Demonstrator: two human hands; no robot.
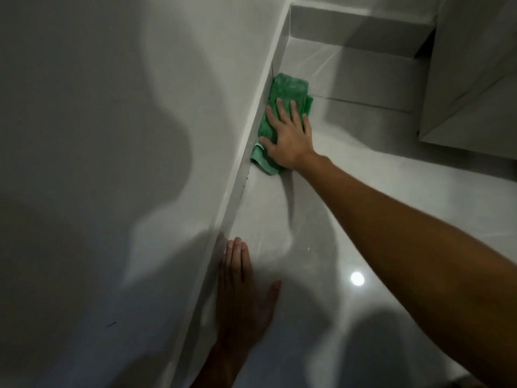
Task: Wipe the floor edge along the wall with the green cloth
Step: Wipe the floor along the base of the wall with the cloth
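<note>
A folded green cloth (288, 91) lies on the glossy white floor tile (321, 208), pushed against the white skirting (251, 127) at the foot of the wall. My right hand (288, 135) presses flat on the cloth's near half, fingers spread, arm stretched in from the lower right. Only the cloth's far end and lower corner show past the hand. My left hand (243, 295) rests flat on the floor close to the skirting, nearer to me, fingers together and thumb out, holding nothing.
The white wall (112, 163) fills the left side. The skirting runs away to a corner at the top (291, 21). A white cabinet (470, 74) stands off the floor at the upper right. A ceiling light reflects on the tile (357, 278).
</note>
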